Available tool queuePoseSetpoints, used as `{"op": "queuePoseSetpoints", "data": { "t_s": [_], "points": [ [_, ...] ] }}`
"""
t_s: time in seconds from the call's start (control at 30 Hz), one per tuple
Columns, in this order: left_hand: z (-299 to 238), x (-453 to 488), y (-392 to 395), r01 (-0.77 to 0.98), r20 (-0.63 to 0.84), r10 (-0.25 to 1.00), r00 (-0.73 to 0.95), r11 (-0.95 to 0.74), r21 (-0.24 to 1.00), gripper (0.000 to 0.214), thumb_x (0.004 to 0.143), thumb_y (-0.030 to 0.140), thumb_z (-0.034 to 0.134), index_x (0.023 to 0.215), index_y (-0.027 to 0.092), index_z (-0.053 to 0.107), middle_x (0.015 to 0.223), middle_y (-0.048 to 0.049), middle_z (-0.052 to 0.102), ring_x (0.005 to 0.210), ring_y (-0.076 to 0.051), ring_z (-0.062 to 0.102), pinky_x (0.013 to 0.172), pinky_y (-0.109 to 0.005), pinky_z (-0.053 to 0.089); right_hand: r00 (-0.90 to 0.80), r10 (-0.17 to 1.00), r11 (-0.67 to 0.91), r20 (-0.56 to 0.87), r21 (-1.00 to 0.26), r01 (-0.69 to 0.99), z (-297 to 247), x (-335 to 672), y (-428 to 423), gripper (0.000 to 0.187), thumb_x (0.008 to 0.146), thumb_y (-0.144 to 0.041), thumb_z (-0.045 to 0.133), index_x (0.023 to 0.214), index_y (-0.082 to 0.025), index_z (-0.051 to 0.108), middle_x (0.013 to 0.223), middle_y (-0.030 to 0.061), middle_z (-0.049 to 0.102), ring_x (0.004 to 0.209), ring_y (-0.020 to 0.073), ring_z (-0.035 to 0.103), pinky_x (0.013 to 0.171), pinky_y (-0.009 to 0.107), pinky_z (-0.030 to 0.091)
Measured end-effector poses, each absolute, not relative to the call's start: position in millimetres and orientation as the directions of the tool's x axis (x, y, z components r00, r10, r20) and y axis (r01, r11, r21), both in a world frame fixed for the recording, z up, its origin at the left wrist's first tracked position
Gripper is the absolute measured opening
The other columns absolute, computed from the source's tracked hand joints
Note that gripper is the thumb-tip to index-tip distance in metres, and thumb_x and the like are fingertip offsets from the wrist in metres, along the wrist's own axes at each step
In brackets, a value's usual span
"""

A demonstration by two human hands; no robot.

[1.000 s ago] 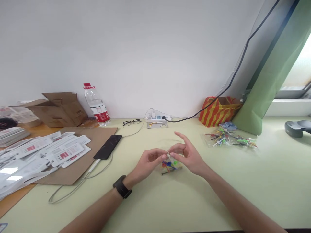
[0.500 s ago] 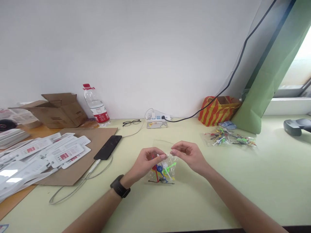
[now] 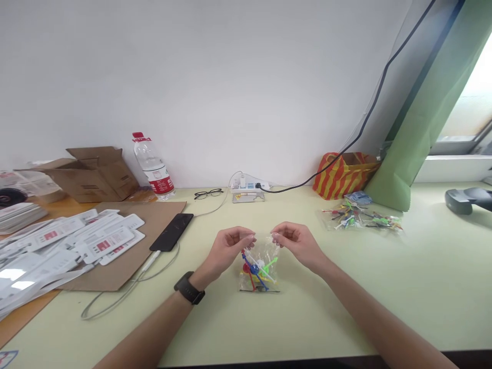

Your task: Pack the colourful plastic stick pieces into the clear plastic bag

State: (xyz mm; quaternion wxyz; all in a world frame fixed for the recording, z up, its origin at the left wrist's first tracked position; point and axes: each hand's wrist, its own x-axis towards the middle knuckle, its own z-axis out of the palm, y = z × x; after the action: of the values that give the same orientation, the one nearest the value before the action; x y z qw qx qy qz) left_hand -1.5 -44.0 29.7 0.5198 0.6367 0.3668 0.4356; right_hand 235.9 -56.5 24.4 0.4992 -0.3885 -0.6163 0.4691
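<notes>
A clear plastic bag [image 3: 265, 250] hangs between my two hands over the pale green table. Inside it lie several small plastic pieces in red, blue, white, green and yellow, among them a blue arrow-like piece [image 3: 254, 268] and a green one [image 3: 271, 264]. My left hand [image 3: 232, 248], with a black watch on its wrist, pinches the bag's top left corner. The top right corner is pinched between thumb and fingers of my right hand [image 3: 295, 243]. The bag's upper edge is spread between them; whether its mouth is parted I cannot tell.
Similar bags of coloured pieces [image 3: 361, 215] lie at the right, before a red-yellow striped bag [image 3: 330, 177]. A phone [image 3: 171, 232] on its cable, glasses [image 3: 208, 193], a power strip [image 3: 249, 185], a water bottle [image 3: 156, 171], a cardboard box [image 3: 94, 177] and white cards [image 3: 103, 241] stand around.
My right hand has taken hold of the bag's right corner, and the bag is now spread flat between both hands. My left hand has shifted slightly left and up.
</notes>
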Motion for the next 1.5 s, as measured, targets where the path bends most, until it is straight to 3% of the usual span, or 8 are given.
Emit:
{"op": "queuePoseSetpoints", "data": {
  "t_s": [0.33,0.43,0.6,0.8,1.03,1.17,1.33,1.5],
  "points": [
    [35.1,-12.8,-40.3,-0.088,0.213,0.897,0.388,-0.195,0.977,0.02,0.088,0.031,0.078,0.1,0.016,0.081,0.089,-0.0106,0.079,0.079,-0.02,0.071,0.076,-0.032,0.056,-0.175,0.943,0.284,0.283,-0.959,-0.019,29.6,239.4,-61.7,0.029,0.085,-0.045,0.076,0.102,-0.022,0.082,0.082,0.0049,0.071,0.076,0.0178,0.062,0.073,0.034,0.052],
    [31.6,-13.8,-39.2,-0.141,0.223,0.892,0.393,-0.182,0.973,0.015,0.09,0.029,0.075,0.094,0.016,0.081,0.092,-0.0112,0.079,0.081,-0.019,0.07,0.078,-0.031,0.056,-0.211,0.918,0.341,0.336,-0.94,-0.014,31.9,241.1,-63.5,0.022,0.089,-0.039,0.071,0.098,-0.024,0.084,0.084,0.0054,0.069,0.077,0.0177,0.061,0.074,0.034,0.05],
    [30.9,-14.8,-39.1,-0.123,0.203,0.911,0.359,-0.169,0.978,0.018,0.091,0.026,0.073,0.104,0.018,0.081,0.094,-0.01,0.079,0.087,-0.02,0.071,0.084,-0.032,0.055,-0.237,0.887,0.413,0.397,-0.911,0.02,32.1,239.6,-65.8,0.022,0.093,-0.033,0.064,0.094,-0.026,0.085,0.088,0.0073,0.069,0.08,0.0193,0.061,0.073,0.035,0.049],
    [31.9,-12.7,-39.7,-0.209,0.234,0.897,0.375,-0.164,0.964,0.026,0.093,0.028,0.062,0.091,0.012,0.082,0.099,-0.015,0.078,0.09,-0.023,0.07,0.088,-0.034,0.055,-0.233,0.88,0.435,0.414,-0.899,0.048,29.6,237.9,-65.4,0.023,0.093,-0.029,0.061,0.094,-0.026,0.084,0.092,0.0077,0.069,0.085,0.0209,0.063,0.075,0.035,0.049],
    [28.2,-0.1,-45.4,-0.069,0.218,0.944,0.249,-0.207,0.976,0.026,0.078,0.031,0.087,0.095,0.016,0.074,0.078,-0.0047,0.074,0.073,-0.018,0.069,0.066,-0.027,0.054,-0.233,0.879,0.424,0.416,-0.905,-0.014,27.4,238.5,-65.1,0.022,0.092,-0.031,0.058,0.094,-0.023,0.078,0.092,0.007,0.066,0.085,0.021,0.06,0.077,0.035,0.05],
    [27.2,2.3,-47.9,-0.064,0.209,0.944,0.255,-0.199,0.978,0.031,0.079,0.033,0.086,0.102,0.016,0.076,0.082,-0.0064,0.076,0.077,-0.019,0.071,0.07,-0.029,0.056,-0.18,0.935,0.3,0.306,-0.952,-0.061,26.2,228.6,-65.3,0.031,0.093,-0.048,0.063,0.107,-0.021,0.072,0.089,0.0055,0.067,0.081,0.0195,0.06,0.077,0.034,0.051],
    [30.0,4.0,-51.9,-0.024,0.191,0.938,0.289,-0.192,0.981,0.031,0.082,0.035,0.084,0.105,0.016,0.077,0.084,-0.0065,0.076,0.08,-0.018,0.07,0.073,-0.028,0.055,-0.255,0.938,0.256,0.236,-0.966,0.046,22.8,217.6,-64.6,0.037,0.087,-0.057,0.071,0.087,-0.02,0.075,0.073,0.0028,0.064,0.07,0.017,0.056,0.066,0.03,0.048],
    [32.7,10.3,-52.4,0.031,0.167,0.898,0.408,-0.196,0.98,0.027,0.091,0.042,0.073,0.098,0.017,0.08,0.088,-0.0078,0.077,0.081,-0.018,0.068,0.072,-0.027,0.052,-0.287,0.926,0.266,0.245,-0.963,0.036,22.3,216.7,-65.4,0.035,0.089,-0.054,0.07,0.084,-0.02,0.077,0.075,0.0035,0.068,0.071,0.0172,0.058,0.066,0.03,0.048]
  ]
}}
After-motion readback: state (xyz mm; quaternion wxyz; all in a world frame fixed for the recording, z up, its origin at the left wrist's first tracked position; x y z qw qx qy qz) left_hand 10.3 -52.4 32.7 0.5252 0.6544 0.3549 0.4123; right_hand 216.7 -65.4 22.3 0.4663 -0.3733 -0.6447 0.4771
